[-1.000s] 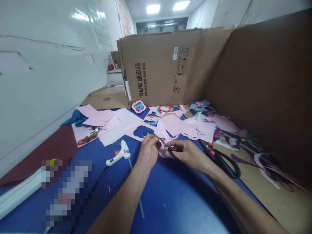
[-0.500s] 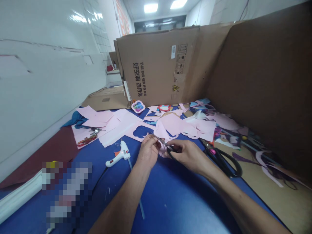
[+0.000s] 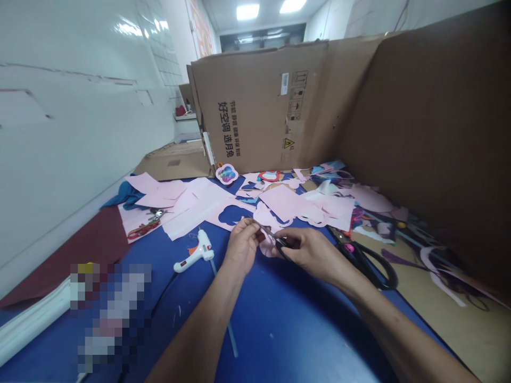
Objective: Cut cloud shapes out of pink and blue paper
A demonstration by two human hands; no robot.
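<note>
My right hand grips a small pair of dark-handled scissors, their blades pointing left toward my other hand. My left hand is closed, thumb against fingers, on a small piece of pink paper beside the blades. Part of that piece is hidden by my fingers and the scissors. Just beyond my hands lies a pink sheet with a cut-out hole. Large black-handled shears rest on the table to the right of my right wrist.
A white glue gun with a glue stick lies left of my left hand on the blue table. Pink paper scraps cover the back. Keys and a flower-shaped ornament lie there too. Cardboard walls stand behind and right.
The scissors and my right hand have shifted very slightly, and the pink piece between my hands is turned a little. A loose pink strip by my left fingertips shows less. Everything else stays put.
</note>
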